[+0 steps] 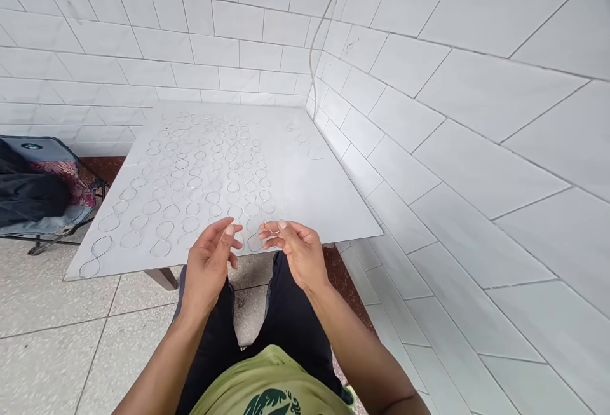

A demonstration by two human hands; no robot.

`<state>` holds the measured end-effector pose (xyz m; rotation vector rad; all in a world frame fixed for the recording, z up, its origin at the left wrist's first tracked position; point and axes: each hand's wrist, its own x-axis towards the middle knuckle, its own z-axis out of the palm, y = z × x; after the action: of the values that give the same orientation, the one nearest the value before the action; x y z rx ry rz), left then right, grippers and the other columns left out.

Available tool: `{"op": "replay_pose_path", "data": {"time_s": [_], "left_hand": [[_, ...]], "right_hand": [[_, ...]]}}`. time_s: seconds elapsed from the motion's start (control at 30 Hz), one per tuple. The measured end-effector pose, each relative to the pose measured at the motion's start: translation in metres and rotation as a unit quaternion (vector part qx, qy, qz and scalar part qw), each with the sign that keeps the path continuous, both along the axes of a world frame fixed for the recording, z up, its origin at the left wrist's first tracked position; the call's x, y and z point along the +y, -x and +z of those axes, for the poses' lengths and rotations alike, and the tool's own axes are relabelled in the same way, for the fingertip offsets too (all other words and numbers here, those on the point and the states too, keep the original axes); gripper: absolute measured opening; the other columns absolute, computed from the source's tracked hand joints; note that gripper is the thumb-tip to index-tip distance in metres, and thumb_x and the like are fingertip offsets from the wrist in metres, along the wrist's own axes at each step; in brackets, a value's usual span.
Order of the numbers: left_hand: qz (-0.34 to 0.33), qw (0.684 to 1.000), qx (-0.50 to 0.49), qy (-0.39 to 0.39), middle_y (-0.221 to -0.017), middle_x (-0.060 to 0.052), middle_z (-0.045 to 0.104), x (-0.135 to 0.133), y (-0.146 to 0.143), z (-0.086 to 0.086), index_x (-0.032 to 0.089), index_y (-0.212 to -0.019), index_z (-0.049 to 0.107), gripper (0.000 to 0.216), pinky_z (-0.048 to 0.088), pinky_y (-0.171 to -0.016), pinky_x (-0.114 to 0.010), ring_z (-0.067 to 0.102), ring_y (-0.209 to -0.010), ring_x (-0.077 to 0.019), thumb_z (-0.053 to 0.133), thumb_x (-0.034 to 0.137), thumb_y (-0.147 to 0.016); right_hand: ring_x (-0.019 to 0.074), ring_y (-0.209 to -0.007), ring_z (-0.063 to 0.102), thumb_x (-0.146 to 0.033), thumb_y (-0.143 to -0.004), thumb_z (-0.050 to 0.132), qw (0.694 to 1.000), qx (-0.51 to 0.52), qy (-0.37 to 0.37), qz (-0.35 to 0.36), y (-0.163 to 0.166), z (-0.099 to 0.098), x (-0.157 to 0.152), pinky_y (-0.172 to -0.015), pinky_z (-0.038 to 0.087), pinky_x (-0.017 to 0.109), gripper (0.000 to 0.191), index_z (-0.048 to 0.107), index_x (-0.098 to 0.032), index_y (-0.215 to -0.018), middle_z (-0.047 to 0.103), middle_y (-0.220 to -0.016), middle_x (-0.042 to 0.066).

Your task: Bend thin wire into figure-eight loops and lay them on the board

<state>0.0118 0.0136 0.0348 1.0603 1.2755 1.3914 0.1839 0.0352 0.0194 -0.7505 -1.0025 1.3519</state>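
Observation:
My left hand and my right hand are raised close together over the near edge of a white table. My right hand's fingertips pinch a thin wire ring. The left hand's fingers are curled and slightly apart, fingertips toward the right hand, and hold nothing I can see. Several thin wire loops lie in rows across the left and middle of the tabletop, just beyond my fingers.
White tiled walls run behind and along the right of the table. A cable hangs down in the corner. A folding chair with dark clothes stands at the left on the speckled floor. A few loose loops lie at the table's far right.

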Motion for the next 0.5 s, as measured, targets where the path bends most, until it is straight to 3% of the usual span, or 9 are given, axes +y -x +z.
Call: {"op": "replay_pose_path", "data": {"time_s": [0.1, 0.27, 0.4, 0.5], "left_hand": [[-0.012, 0.998, -0.066, -0.02, -0.118, -0.013, 0.073, 0.005, -0.005, 0.002, 0.021, -0.124, 0.072, 0.046, 0.049, -0.055, -0.025, 0.064, -0.082, -0.0171, 0.07, 0.053, -0.092], [-0.009, 0.996, -0.091, -0.024, -0.09, -0.007, 0.071, 0.003, -0.004, -0.008, 0.018, -0.102, 0.08, 0.033, 0.043, -0.051, -0.024, 0.056, -0.064, -0.0114, 0.072, 0.048, -0.091], [-0.028, 0.999, -0.012, -0.012, -0.079, -0.004, 0.068, 0.004, 0.002, -0.018, 0.019, -0.098, 0.081, 0.031, 0.043, -0.052, -0.024, 0.055, -0.063, -0.0118, 0.071, 0.048, -0.092], [-0.031, 0.999, 0.036, -0.004, -0.082, -0.005, 0.07, 0.003, 0.004, -0.023, 0.019, -0.097, 0.08, 0.033, 0.044, -0.054, -0.024, 0.056, -0.065, -0.0125, 0.069, 0.049, -0.093]], "right_hand": [[0.0243, -0.088, 0.074, -0.044, -0.1, 0.065, 0.998, 0.028, 0.027, 0.039, 0.014, -0.01, -0.02, -0.071, 0.059, 0.037, 0.031, 0.082, -0.018, -0.097, 0.077, -0.108, 0.014], [0.0236, -0.091, 0.071, -0.046, -0.095, 0.07, 0.994, 0.0, 0.071, 0.084, 0.014, -0.021, -0.027, -0.071, 0.058, 0.034, 0.03, 0.08, -0.018, -0.09, 0.076, -0.105, 0.011], [0.015, -0.068, 0.062, -0.044, -0.094, 0.07, 0.981, -0.159, 0.055, 0.1, 0.006, -0.026, -0.025, -0.063, 0.051, 0.028, 0.025, 0.078, -0.021, -0.088, 0.073, -0.086, 0.004], [0.0149, -0.063, 0.058, -0.042, -0.099, 0.062, 0.955, -0.286, -0.015, 0.08, 0.006, -0.03, -0.026, -0.06, 0.046, 0.028, 0.024, 0.077, -0.024, -0.092, 0.069, -0.078, 0.002]]}}
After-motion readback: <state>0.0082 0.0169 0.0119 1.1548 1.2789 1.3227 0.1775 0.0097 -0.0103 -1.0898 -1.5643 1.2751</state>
